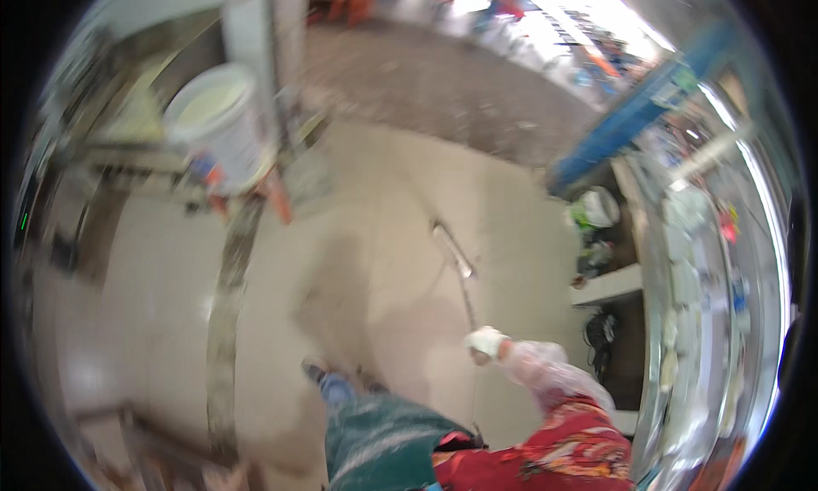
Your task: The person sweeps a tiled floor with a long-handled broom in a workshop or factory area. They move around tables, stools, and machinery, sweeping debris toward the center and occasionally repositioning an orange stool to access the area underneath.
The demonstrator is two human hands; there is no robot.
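Note:
My right hand (487,344), in a white glove, is closed around the thin dark shaft of a long-handled tool (468,302). A pale, shiny bar (454,251) sits at the shaft's far end, low over the floor or touching it; blur hides which, and what kind of tool it is. Clear plastic sleeving (553,369) covers the forearm, over a red patterned sleeve (575,443). Below me hangs a dark green apron (390,443), with one shoe (313,371) showing past it. My left hand is out of view.
Pale floor tiles (409,178) meet rough brown ground (415,63) ahead. On the left, a large white bucket (223,136) rests on an orange stool (278,197). Shelving (607,286) and a glass-fronted counter (709,312) line the right, beside a blue post (639,117).

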